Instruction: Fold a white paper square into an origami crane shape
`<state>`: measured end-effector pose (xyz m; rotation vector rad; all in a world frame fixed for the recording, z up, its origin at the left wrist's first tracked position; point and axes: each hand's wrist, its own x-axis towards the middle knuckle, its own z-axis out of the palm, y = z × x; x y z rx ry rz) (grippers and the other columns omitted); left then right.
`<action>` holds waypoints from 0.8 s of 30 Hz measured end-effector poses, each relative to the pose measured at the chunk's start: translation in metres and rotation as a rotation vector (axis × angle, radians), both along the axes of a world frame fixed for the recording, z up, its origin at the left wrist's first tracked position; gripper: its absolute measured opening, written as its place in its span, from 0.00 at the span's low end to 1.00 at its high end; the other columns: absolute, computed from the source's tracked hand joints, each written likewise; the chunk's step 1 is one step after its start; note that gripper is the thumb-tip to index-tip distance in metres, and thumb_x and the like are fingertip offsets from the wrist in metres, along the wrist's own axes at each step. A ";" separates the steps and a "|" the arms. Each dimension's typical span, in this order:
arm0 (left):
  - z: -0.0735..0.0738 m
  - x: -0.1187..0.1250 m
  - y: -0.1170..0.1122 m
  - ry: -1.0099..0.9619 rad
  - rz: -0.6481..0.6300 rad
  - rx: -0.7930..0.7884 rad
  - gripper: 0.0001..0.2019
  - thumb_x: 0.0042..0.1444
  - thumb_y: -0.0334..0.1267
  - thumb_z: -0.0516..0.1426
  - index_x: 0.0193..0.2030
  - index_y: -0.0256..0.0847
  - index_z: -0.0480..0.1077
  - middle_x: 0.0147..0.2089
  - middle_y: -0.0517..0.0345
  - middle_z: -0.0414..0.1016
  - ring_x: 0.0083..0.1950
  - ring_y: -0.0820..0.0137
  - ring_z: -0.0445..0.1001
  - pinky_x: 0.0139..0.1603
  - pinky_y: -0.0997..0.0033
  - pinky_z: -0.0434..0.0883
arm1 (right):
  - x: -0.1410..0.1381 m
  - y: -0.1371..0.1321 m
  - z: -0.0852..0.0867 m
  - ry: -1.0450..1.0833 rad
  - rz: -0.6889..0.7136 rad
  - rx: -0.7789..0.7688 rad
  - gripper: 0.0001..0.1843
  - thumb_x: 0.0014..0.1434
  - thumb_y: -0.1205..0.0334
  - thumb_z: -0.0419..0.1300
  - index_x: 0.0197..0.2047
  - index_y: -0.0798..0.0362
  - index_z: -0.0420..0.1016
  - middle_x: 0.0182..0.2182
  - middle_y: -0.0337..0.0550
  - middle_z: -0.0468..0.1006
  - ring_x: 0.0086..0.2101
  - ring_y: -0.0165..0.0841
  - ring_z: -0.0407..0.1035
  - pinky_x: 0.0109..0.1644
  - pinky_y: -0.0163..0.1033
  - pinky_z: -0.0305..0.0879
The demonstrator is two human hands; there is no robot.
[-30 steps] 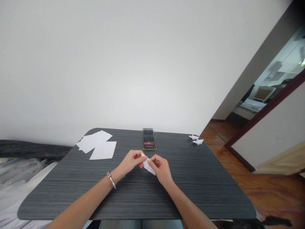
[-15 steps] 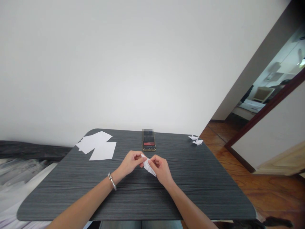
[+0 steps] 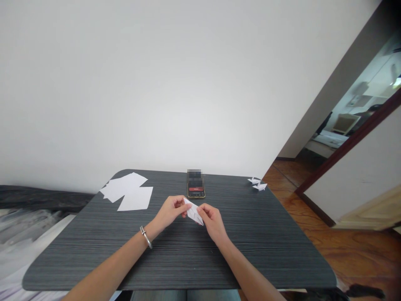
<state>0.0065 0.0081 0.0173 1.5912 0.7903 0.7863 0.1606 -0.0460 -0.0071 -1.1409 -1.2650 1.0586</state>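
Observation:
A small white folded paper piece is held over the middle of the dark table. My left hand, with a metal bracelet on its wrist, pinches the paper's upper left end. My right hand pinches its lower right part. Both hands have their fingers closed on the paper, and it sits just above the tabletop.
A phone lies just beyond my hands. Loose white paper sheets are spread at the table's far left. Two small folded paper figures sit at the far right corner. A doorway and wooden floor lie to the right.
Both hands have lifted the folded paper slightly up and away from me. The grip on it looks the same.

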 end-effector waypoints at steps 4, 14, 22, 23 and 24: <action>0.001 0.001 -0.001 -0.004 -0.007 -0.030 0.13 0.49 0.43 0.57 0.27 0.32 0.67 0.21 0.61 0.67 0.22 0.77 0.65 0.25 0.77 0.64 | 0.001 0.000 0.000 -0.033 -0.028 0.026 0.16 0.53 0.52 0.54 0.22 0.55 0.65 0.16 0.34 0.61 0.19 0.26 0.54 0.22 0.31 0.49; 0.001 0.004 -0.005 0.027 -0.020 -0.081 0.14 0.48 0.44 0.57 0.28 0.31 0.69 0.19 0.61 0.67 0.18 0.78 0.64 0.20 0.78 0.63 | -0.001 -0.001 0.002 0.008 0.014 0.011 0.16 0.53 0.51 0.54 0.22 0.54 0.64 0.16 0.35 0.64 0.19 0.26 0.56 0.22 0.31 0.52; 0.003 0.003 -0.004 0.051 0.016 -0.060 0.16 0.50 0.47 0.55 0.24 0.33 0.65 0.13 0.68 0.58 0.14 0.81 0.55 0.14 0.82 0.54 | -0.001 -0.002 0.001 -0.030 0.000 0.035 0.14 0.53 0.53 0.55 0.22 0.54 0.64 0.16 0.34 0.63 0.19 0.26 0.56 0.22 0.31 0.51; 0.003 0.003 -0.004 0.056 0.021 -0.056 0.17 0.50 0.48 0.54 0.24 0.34 0.65 0.13 0.68 0.57 0.13 0.81 0.54 0.13 0.82 0.52 | 0.000 -0.003 0.001 -0.051 -0.005 0.044 0.14 0.53 0.54 0.55 0.22 0.54 0.64 0.16 0.34 0.62 0.19 0.26 0.55 0.22 0.31 0.51; 0.003 0.002 -0.004 0.058 0.020 -0.052 0.17 0.51 0.48 0.53 0.24 0.34 0.65 0.12 0.68 0.56 0.13 0.81 0.54 0.13 0.82 0.51 | 0.000 -0.003 0.002 -0.073 -0.010 0.052 0.14 0.53 0.54 0.54 0.22 0.54 0.64 0.17 0.34 0.62 0.19 0.26 0.55 0.22 0.31 0.50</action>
